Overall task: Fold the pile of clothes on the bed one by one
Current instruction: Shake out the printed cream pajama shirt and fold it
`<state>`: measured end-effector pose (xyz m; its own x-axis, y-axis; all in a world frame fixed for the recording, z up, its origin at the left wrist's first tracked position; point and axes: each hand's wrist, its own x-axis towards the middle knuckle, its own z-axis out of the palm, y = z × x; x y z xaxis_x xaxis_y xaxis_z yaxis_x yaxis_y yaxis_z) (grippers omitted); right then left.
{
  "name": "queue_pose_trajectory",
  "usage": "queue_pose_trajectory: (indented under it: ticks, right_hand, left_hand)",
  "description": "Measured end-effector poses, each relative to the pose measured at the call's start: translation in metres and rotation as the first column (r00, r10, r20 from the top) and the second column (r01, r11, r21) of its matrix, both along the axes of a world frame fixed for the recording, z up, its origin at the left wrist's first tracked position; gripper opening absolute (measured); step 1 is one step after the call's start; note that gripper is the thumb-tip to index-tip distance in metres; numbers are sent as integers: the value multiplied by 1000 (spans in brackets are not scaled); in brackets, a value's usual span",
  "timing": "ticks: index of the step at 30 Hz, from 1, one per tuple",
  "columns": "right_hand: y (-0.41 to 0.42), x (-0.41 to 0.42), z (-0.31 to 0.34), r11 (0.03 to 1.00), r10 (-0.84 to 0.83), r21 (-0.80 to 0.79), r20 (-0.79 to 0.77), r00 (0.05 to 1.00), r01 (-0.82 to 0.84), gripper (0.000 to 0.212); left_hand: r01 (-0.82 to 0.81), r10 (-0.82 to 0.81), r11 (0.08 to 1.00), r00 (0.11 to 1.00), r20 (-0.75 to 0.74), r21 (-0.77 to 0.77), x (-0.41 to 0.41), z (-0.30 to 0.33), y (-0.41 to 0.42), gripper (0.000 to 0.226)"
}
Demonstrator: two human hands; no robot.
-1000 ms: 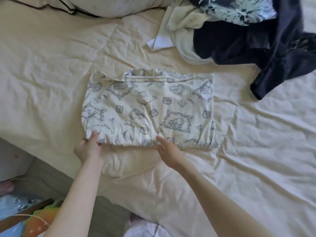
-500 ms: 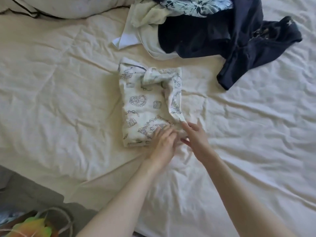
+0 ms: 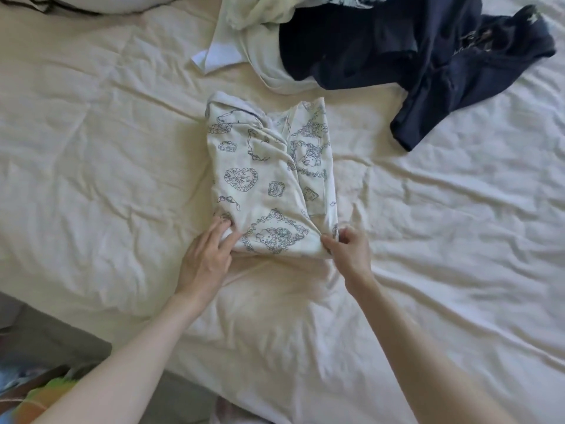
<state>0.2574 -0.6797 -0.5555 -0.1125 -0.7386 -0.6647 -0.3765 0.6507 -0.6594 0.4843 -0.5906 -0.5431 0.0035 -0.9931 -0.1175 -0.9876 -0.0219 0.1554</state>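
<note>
pinching the near right corner, the right hand (image 3: pixel 351 250) tidies the printed garment (image 3: pixel 270 182) mid-bed, now halved from a wide rectangle; left hand (image 3: pixel 206 258) presses flat-fingered. unfolded pile (image 3: pixel 397 50) waits beyond.

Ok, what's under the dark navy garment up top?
A pale cream garment sticks out from beneath the navy garment on its left side. How far it extends, or anything else below, is covered.

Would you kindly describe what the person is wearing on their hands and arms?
Nothing that shows: the left hand and right hand are bare, without gloves, rings or a watch, and both forearms are uncovered to the frame edge, with no sleeve in view.
</note>
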Motion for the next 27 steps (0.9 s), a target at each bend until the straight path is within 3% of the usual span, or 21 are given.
queue_pose_trajectory:
  ticks: [2, 5, 8, 10, 12, 15, 18, 21, 24, 27]
  right_hand:
    - [0, 3, -3, 999, 21, -27, -1, 1000, -21, 11]
    - [-2, 7, -3, 993, 121, -15, 4, 993, -120, 41]
    - [3, 12, -3, 967, 249, -38, -81, 965, -252, 29]
    - [3, 16, -2, 975, 217, -33, -69, 974, -220, 20]
    - [0, 20, 0, 983, 181, -14, -63, 981, -183, 13]
    - [-2, 21, 8, 993, 113, 33, -88, 990, -111, 10]
    - [9, 11, 27, 991, 82, 115, -84, 993, -72, 21]
    - [34, -12, 52, 963, 159, 226, -52, 986, -144, 14]
    - [64, -42, 74, 900, 188, 397, 14, 982, -178, 6]
    - [80, -61, 84, 884, 141, 449, 6, 990, -129, 8]
  left_hand:
    - [27, -30, 997, 999, 39, 78, -2, -3, 6, 57]
    - [25, -41, 985, 995, 91, 173, -5, -10, 10, 75]
    - [43, -53, 995, 994, 100, 94, -4, -17, 5, 60]
    - [89, -89, 996, 995, 50, 11, -1, -20, -1, 45]
    - [91, -91, 996, 996, -14, -10, 3, -17, -4, 46]
    - [-7, 28, 994, 978, -205, 105, 5, -1, -6, 62]
    - [-95, 169, 974, 911, -377, 206, 6, 21, 0, 61]
    - [-104, 323, 881, 845, -427, 462, 5, 48, 19, 56]
    - [1, 443, 674, 800, -404, 739, -3, 68, 42, 44]
    - [96, 470, 579, 772, -428, 810, -10, 77, 58, 36]
